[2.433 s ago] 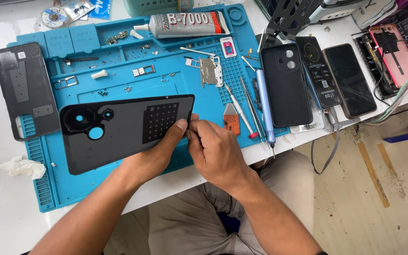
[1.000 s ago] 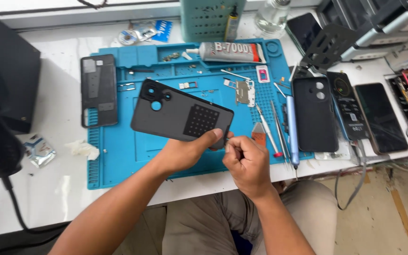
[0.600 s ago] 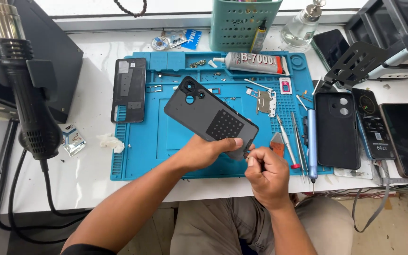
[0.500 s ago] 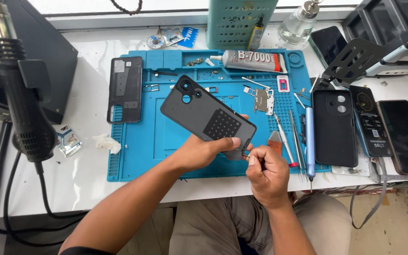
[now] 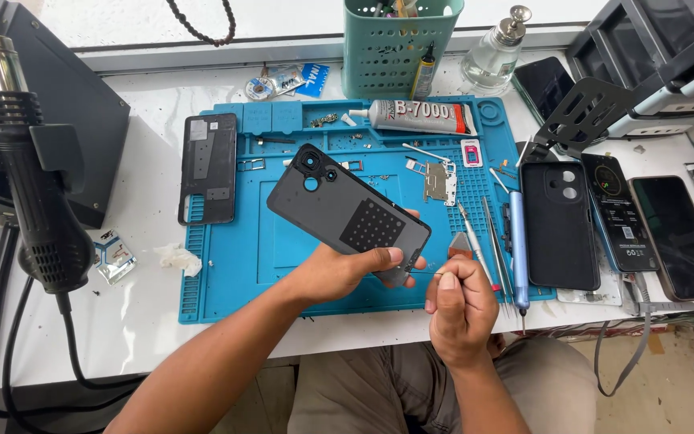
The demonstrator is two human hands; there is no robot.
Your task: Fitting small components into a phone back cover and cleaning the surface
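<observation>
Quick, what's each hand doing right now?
Left hand: closed on the dark phone back cover.
Right hand: closed, pinching something too small to identify.

We see a phone back cover of matt dark-grey plastic — smooth, with a dotted patch. The work mat looks like soft matt blue rubber, the heat gun rough black plastic with a shiny metal nozzle.
</observation>
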